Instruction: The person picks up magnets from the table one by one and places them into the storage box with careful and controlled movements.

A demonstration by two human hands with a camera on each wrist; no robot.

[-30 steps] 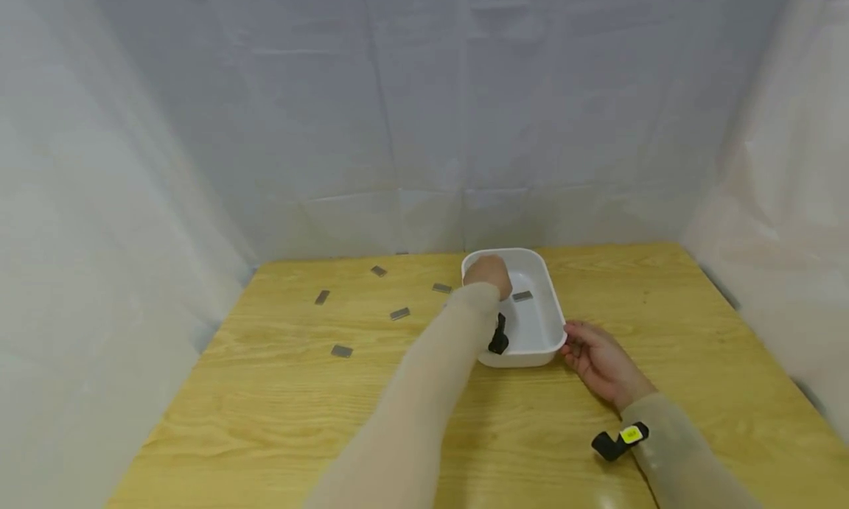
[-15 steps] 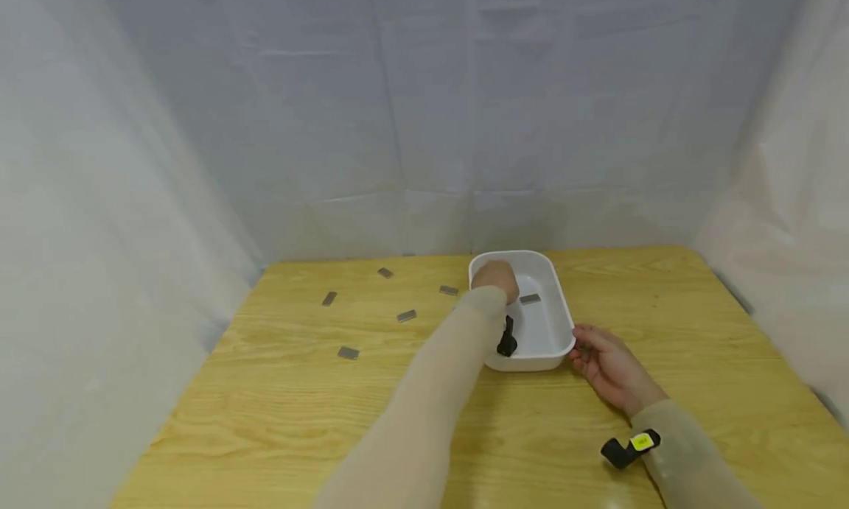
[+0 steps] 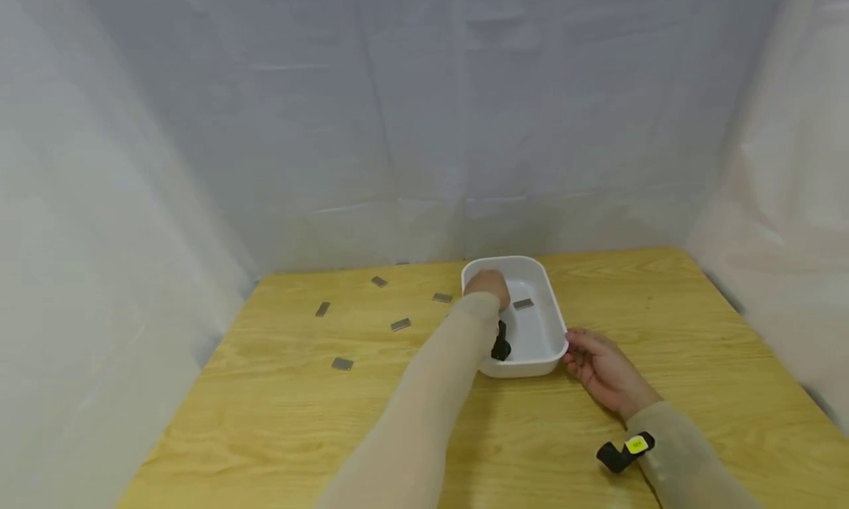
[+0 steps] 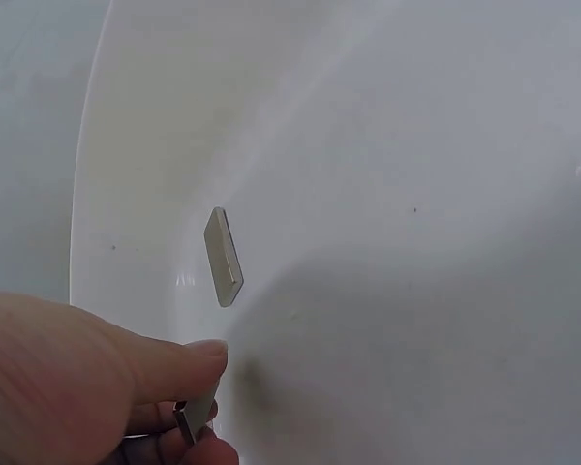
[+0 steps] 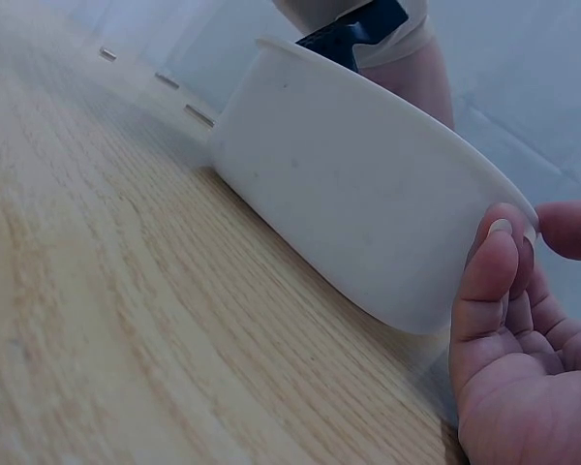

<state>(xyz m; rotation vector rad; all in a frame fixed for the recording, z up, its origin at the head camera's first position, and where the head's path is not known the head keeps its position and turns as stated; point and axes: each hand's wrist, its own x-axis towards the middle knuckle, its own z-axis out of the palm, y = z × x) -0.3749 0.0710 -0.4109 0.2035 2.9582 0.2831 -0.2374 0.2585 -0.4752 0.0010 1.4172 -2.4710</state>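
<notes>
Inside a white plastic tub (image 3: 530, 332) is my left hand (image 3: 488, 288), its fingertips hidden in the head view. The left wrist view shows its thumb and fingers (image 4: 189, 373) pinching a small flat silver metal piece (image 4: 199, 412) low over the tub's floor. Another such rectangular piece (image 4: 223, 257) lies in the tub just beyond the fingertips; a metal piece (image 3: 523, 303) also shows on the tub floor in the head view. My right hand (image 3: 606, 376) holds the tub's rim at the near right corner, thumb and fingers (image 5: 489, 266) pinching it.
Several similar metal pieces lie scattered on the wooden table (image 3: 278, 420) left of the tub, one (image 3: 342, 364) nearest me and one (image 3: 442, 297) close to the tub's left wall. A pale sheet (image 3: 424, 126) hangs behind the table's back edge, with more sheeting at both sides.
The head view shifts slightly. My left hand stays inside the tub and my right hand keeps hold of its rim; the scattered pieces lie as before.
</notes>
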